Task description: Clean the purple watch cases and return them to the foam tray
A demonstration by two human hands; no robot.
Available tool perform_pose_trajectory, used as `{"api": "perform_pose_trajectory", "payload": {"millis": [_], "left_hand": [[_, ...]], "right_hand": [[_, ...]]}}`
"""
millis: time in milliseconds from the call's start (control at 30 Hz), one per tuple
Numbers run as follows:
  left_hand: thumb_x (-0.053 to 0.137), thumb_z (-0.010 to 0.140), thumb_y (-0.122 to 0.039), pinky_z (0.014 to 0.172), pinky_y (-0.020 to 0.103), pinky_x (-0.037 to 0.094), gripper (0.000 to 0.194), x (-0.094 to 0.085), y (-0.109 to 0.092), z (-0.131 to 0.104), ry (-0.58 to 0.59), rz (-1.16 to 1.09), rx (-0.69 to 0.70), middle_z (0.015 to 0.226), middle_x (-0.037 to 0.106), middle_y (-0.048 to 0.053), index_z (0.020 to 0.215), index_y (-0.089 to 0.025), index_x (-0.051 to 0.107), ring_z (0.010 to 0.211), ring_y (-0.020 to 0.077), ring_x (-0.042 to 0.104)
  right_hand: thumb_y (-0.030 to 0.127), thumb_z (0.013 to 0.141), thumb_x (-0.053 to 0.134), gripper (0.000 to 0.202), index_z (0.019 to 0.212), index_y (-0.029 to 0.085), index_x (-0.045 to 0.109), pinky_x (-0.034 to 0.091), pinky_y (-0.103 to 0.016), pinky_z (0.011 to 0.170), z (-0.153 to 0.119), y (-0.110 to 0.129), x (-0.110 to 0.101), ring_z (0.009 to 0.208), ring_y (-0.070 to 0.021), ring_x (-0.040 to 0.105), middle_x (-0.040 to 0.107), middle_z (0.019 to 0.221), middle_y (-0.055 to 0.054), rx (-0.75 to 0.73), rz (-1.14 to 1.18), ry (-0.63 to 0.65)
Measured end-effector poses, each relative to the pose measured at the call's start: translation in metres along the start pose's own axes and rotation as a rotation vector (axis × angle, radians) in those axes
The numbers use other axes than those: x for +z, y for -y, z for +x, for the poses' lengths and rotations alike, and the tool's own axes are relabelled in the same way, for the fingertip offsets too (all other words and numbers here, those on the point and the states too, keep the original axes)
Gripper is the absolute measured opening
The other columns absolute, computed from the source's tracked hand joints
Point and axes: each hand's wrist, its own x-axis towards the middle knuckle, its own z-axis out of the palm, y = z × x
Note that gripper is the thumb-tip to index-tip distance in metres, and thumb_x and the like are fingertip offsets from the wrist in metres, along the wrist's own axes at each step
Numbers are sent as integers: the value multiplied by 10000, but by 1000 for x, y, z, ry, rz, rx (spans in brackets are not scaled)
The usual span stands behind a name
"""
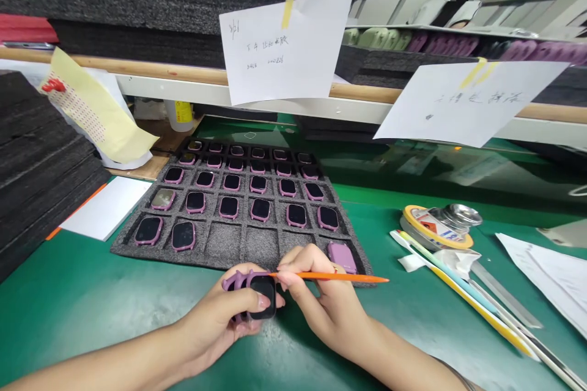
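Note:
My left hand (pixel 229 311) is closed around a few purple watch cases (pixel 236 284), stacked side by side. The nearest has a black screen (pixel 263 288), and my left thumb presses on it. Between the fingers of my right hand (pixel 321 299) is a thin orange stick (pixel 358 278); its left end touches the top edge of that watch. Just beyond both hands lies a grey foam tray (pixel 215 261) with rows of purple watches, most of them screen up. A purple case (pixel 342 256) sits with its plain side up in the front right compartment.
Right of the tray are a yellow tape roll (pixel 435 227), a metal-topped container (pixel 463 215), brushes (pixel 472 299) and papers (pixel 550 275). At left stand stacked foam trays (pixel 41 177). A shelf (pixel 192 88) with hanging notes crosses behind; a person's dark clothing shows beyond.

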Motion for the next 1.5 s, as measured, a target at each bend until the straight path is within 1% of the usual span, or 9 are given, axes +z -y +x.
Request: {"api": "perform_pose_trajectory", "payload": {"millis": [333,500,600,800,967,1133,1300,1400,1500], "left_hand": [[750,620,-152,528,202,280,224,0,1,1,-16,7,9,737,652,4,802,-164,619,553,64,433],[790,610,-138,509,192,259,237,1,1,-1,-56,7,42,581,517,-66,785,-168,633,504,48,381],[821,610,-158,499,195,251,245,-1,-3,-2,-36,25,67,629,585,-34,804,-153,671,505,46,389],[841,671,-218,510,204,265,372,-9,-10,-3,-41,76,108,922,758,114,1018,-146,726,501,37,378],[834,692,-226,523,205,302,349,-9,-8,-4,-61,69,109,926,765,109,1018,-156,734,510,41,374],[837,668,-232,512,210,306,394,-7,-7,-5,-111,76,116,974,764,123,1042,-168,730,505,41,368],[851,638,-252,524,227,320,425,-6,-6,-6,-120,98,109,961,762,109,1038,-179,723,515,48,365],[836,642,-239,539,241,308,411,-5,-3,-7,-90,105,117,951,765,113,1032,-178,720,520,57,375],[834,620,-220,549,243,282,397,-3,-2,-9,-31,106,109,905,765,105,997,-168,719,522,59,384]], "right_hand": [[287,1053,439,195,870,234,481,508,-277,609,-2,-1,-1,649,-139,605,584,753,3,34,-35,11],[315,1021,487,184,861,228,510,521,-284,635,4,3,10,691,-152,625,615,772,-13,32,-73,3],[367,1007,516,214,853,221,547,529,-264,617,7,13,4,683,-146,649,654,778,-16,76,-112,16],[387,1006,476,299,753,229,507,418,-261,534,-12,24,-68,549,-143,537,573,620,19,377,-432,-86],[312,945,574,425,553,233,428,330,-284,505,-51,-3,-126,456,-142,436,473,482,23,703,-734,-161],[381,1002,571,259,900,154,645,513,-286,634,-81,-27,-169,604,-119,591,638,746,19,885,-890,-364],[359,982,619,263,1143,151,631,577,-365,770,-94,-39,-215,865,-179,670,674,1057,-56,909,-985,-652],[356,964,647,231,1054,144,656,576,-348,750,-92,-39,-226,844,-171,668,681,1016,-40,863,-943,-708],[383,946,626,254,820,163,609,551,-364,760,-79,-32,-216,855,-197,668,689,964,-68,735,-884,-790]]}}
